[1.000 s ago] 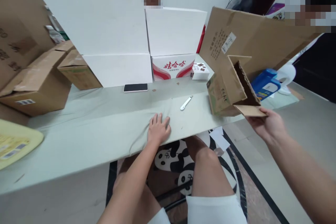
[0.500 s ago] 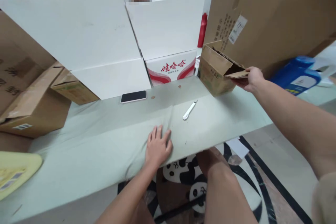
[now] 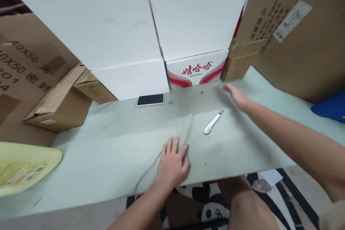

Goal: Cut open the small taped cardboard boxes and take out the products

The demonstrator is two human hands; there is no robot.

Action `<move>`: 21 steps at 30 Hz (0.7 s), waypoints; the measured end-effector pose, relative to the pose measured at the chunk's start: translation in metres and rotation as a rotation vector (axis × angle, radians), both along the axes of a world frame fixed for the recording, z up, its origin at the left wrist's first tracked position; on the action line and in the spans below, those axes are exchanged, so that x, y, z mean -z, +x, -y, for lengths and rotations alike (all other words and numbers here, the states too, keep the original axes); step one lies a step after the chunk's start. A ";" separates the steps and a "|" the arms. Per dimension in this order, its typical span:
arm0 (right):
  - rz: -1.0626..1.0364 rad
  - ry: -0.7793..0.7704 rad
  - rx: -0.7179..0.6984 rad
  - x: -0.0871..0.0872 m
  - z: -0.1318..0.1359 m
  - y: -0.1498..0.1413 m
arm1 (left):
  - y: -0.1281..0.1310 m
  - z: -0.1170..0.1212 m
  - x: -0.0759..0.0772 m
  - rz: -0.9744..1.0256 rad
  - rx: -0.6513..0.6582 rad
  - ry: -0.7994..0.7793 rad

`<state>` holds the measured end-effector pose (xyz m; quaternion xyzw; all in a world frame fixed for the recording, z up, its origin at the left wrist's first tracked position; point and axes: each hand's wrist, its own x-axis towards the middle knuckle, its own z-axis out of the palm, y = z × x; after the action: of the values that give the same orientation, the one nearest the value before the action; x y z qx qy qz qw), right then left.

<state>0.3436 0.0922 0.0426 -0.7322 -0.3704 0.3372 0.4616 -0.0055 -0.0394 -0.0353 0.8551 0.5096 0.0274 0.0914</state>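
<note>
My left hand lies flat on the pale green cloth near the front edge of the table, fingers spread, holding nothing. To its right is a white utility knife, its metal tip pointing away from me. My right hand, blurred by motion, hovers over the cloth beyond the knife. Its fingers are stretched out and nothing shows in them. Just behind it, a small cardboard box stands against the large brown carton. A phone with a dark screen rests by the white boxes, and two small brown scraps lie nearby.
White boxes wall off the back, with a person partly visible above them. Cardboard boxes and a yellow bottle stand at left. A large carton and a blue container border the right. The table edge is close to my legs.
My right hand has let go of the open cardboard box's flap and moved left over the cloth. That box no longer shows at its former spot. My view has shifted; my left hand stays flat.
</note>
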 end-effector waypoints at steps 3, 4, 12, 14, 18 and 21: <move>0.129 0.057 -0.191 0.033 0.074 -0.058 | 0.004 0.003 -0.004 0.030 -0.013 -0.004; 0.287 0.141 -0.321 0.045 0.101 -0.076 | 0.005 0.005 -0.005 0.051 -0.014 -0.006; 1.048 0.250 -0.509 0.109 0.198 -0.143 | -0.008 -0.004 -0.018 0.494 -0.162 -0.150; 1.136 0.274 -0.507 0.113 0.195 -0.142 | -0.041 -0.033 -0.035 0.548 -0.232 -0.110; 1.255 0.305 -0.574 0.117 0.193 -0.137 | -0.159 -0.112 -0.083 0.582 -0.505 0.060; 1.291 0.350 -0.580 0.120 0.197 -0.133 | -0.253 -0.169 -0.116 0.566 -0.775 0.345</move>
<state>0.2106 -0.1048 -0.0773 -0.5728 -0.7966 -0.1173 0.1535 -0.2589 0.1298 0.0808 0.5652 0.7326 0.3734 0.0665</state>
